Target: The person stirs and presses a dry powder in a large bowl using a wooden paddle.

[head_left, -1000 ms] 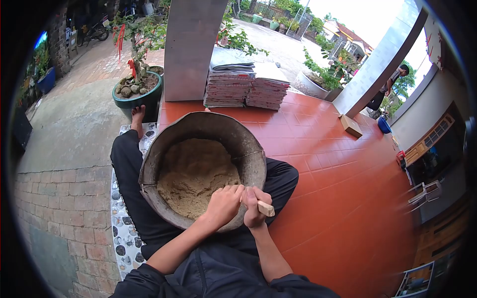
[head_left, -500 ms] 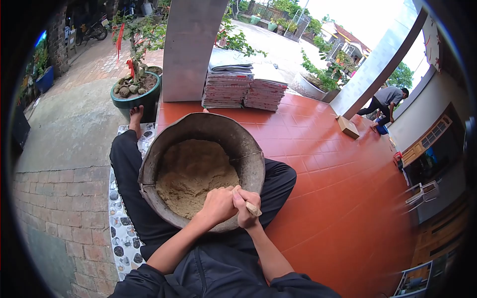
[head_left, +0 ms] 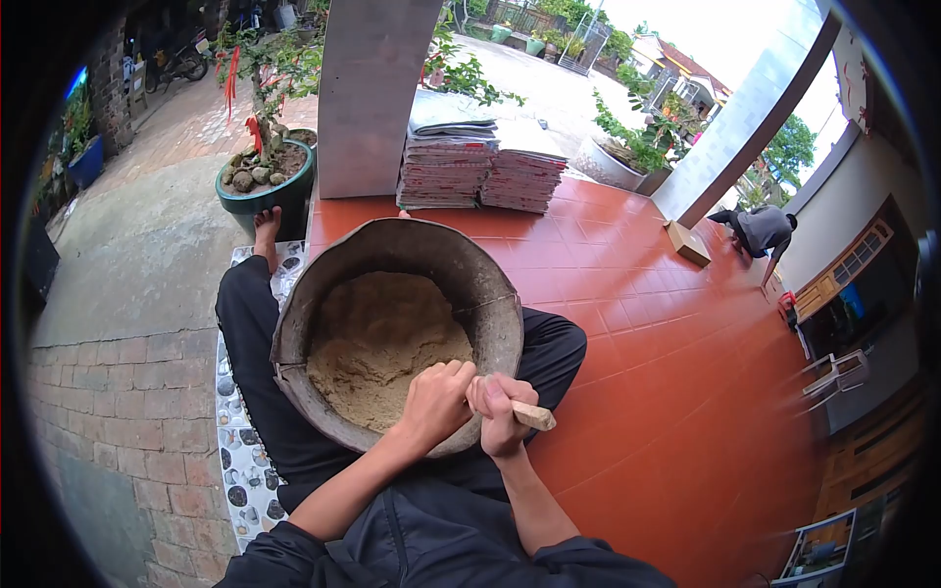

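Observation:
A deep, worn grey-brown bucket (head_left: pixel 495 338) rests tilted on my crossed legs, partly filled with tan, sand-like powder (head_left: pixel 377 338). My right hand (head_left: pixel 502 410) is closed around a short, tan, stick-like piece (head_left: pixel 534 416), whose rounded end juts out to the right past the bucket's rim. My left hand (head_left: pixel 439 400) is beside it over the powder, fingers curled in. Whatever lies inside the left fist is hidden. The two hands are very close at the knuckles.
Two stacks of folded sacks (head_left: pixel 480 167) stand beside a pillar (head_left: pixel 375 98). A potted tree (head_left: pixel 265 191) is near my foot. On the red tiles (head_left: pixel 657 392) lies a cardboard box (head_left: pixel 687 244); a co-worker (head_left: pixel 763 230) bends over behind it.
My right hand has shifted slightly right, away from the left, and more of the tan piece sticks out. The left hand has barely moved. The co-worker has bent lower.

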Available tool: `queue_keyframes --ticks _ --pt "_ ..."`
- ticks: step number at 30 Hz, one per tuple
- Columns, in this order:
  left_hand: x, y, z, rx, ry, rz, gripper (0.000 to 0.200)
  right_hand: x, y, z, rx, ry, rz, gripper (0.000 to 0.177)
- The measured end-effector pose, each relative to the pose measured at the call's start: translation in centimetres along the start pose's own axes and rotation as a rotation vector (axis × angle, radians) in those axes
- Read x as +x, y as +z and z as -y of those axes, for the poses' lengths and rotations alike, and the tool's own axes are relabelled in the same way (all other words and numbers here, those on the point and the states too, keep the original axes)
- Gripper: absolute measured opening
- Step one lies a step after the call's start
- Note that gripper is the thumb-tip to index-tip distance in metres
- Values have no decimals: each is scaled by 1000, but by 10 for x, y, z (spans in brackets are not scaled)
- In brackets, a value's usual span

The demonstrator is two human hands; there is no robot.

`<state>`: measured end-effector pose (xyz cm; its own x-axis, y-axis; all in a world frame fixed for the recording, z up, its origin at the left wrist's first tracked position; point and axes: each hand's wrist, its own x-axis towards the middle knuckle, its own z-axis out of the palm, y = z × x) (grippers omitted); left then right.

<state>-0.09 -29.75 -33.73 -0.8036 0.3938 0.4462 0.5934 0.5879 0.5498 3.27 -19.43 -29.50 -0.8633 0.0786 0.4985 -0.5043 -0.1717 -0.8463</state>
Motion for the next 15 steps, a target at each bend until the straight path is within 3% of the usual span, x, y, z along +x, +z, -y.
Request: queue_keyframes --ticks 3,5,6,11,13,15 --pt "0 -3 4 -45 -14 27 22 7 3 -10 -422 -372 171 31" --pt "-1 -3 8 -152 32 -60 34 7 1 -22 -530 -446 270 25" --pt "-5 -2 9 -114 -42 -19 44 6 0 -26 -542 -449 285 23" --pt "-11 8 17 171 -11 32 40 2 -3 -41 -486 -377 209 28" --pt "-10 9 16 218 26 46 36 2 -9 -30 -520 -242 176 30" --pt "-5 7 14 106 -71 282 25 3 -14 -29 -510 -186 163 33"
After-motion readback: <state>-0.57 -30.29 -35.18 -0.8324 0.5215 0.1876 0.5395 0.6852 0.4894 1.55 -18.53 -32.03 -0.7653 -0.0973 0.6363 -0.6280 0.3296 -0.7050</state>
